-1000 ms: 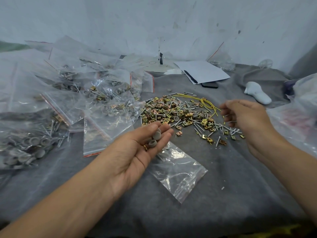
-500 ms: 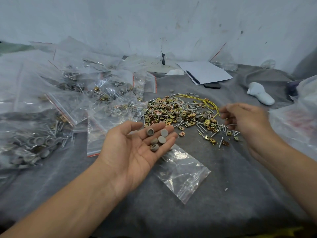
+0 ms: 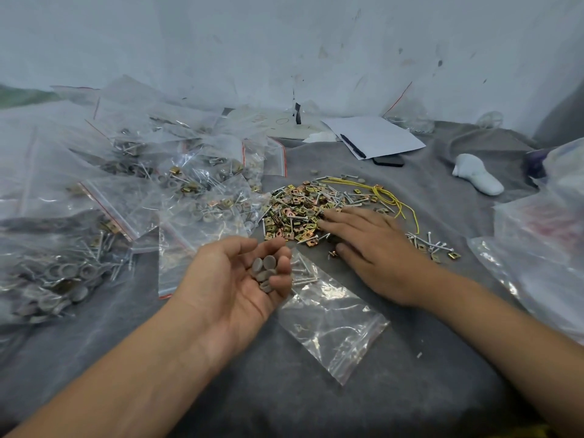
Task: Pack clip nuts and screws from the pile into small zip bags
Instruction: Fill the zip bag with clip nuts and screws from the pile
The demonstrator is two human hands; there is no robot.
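A pile of brass clip nuts and silver screws (image 3: 303, 207) lies on the grey cloth at centre. My left hand (image 3: 234, 279) is palm up in front of it, fingers curled round several grey round caps (image 3: 264, 270). My right hand (image 3: 369, 245) lies palm down with fingers spread on the pile's near right part. A small clear zip bag (image 3: 331, 320) lies flat between my forearms, with a few screws near its mouth by my left fingertips.
Several filled zip bags (image 3: 132, 197) are heaped at the left. A yellow elastic cord (image 3: 388, 197) lies on the pile's right side. White paper with a pen (image 3: 373, 137), a dark phone, a white object (image 3: 477, 175) and plastic bags (image 3: 543, 241) sit behind and right.
My right hand moved left and down from hovering at the pile's right edge onto the pile, fingers spread. My left hand's fingers curled in over the grey caps.
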